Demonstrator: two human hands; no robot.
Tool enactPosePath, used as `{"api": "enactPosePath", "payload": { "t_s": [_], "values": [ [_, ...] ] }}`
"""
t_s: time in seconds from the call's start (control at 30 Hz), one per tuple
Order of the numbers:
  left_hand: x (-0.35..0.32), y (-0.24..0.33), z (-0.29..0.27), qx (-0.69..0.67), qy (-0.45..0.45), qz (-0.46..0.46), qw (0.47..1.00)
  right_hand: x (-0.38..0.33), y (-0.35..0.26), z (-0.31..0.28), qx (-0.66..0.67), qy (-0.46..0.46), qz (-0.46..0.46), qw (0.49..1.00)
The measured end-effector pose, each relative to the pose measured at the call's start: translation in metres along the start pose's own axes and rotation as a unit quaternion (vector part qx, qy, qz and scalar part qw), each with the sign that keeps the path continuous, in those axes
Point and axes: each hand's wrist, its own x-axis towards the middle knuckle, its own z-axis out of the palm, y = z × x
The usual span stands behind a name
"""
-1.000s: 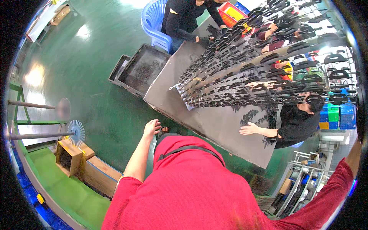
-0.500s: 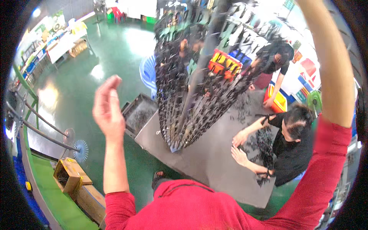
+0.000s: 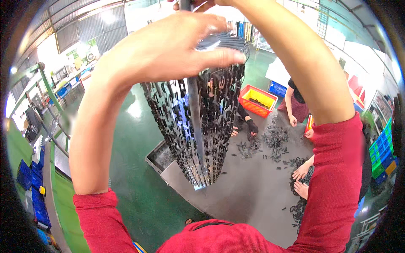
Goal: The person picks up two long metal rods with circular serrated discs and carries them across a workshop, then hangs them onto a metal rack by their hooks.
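A tall rack (image 3: 198, 126) of a grey centre rod with rows of small black parts hangs upright in front of me, above the table's near left corner. My left hand (image 3: 168, 46) is raised and curled over the rack's top, fingers across the upper ring. My right hand (image 3: 198, 4) is higher, at the picture's top edge, closed around the rod's upper end and partly cut off. Both red sleeves reach up from below.
A grey table (image 3: 249, 189) carries scattered black parts (image 3: 274, 139). An orange crate (image 3: 257, 101) stands at its far side and a grey tray (image 3: 160, 158) at its left end. Other people's hands (image 3: 301, 173) work at the table. Green floor (image 3: 135, 139) lies to the left.
The rack went from lying across the table to hanging upright. Both my arms rose overhead, and my left hand came from open in the air onto the rack's top.
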Motion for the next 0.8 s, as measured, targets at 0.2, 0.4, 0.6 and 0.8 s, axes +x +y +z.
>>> {"api": "enactPosePath", "payload": {
  "t_s": [0.2,0.4,0.6,0.8],
  "values": [
    [0.009,0.000,0.007,0.071,-0.122,-0.056,0.988,-0.005,-0.006,0.010,0.016,0.013,-0.027,0.999],
    [0.013,-0.007,0.016,-0.018,-0.062,0.005,0.998,-0.036,-0.007,-0.005,-0.012,0.075,-0.046,0.996],
    [0.011,-0.015,0.008,-0.124,-0.086,0.003,0.989,-0.148,0.027,-0.004,-0.013,0.319,-0.203,0.926],
    [0.010,-0.031,0.014,-0.186,-0.104,-0.008,0.977,-0.197,0.079,0.045,0.089,0.324,-0.074,0.939]
  ]
}}
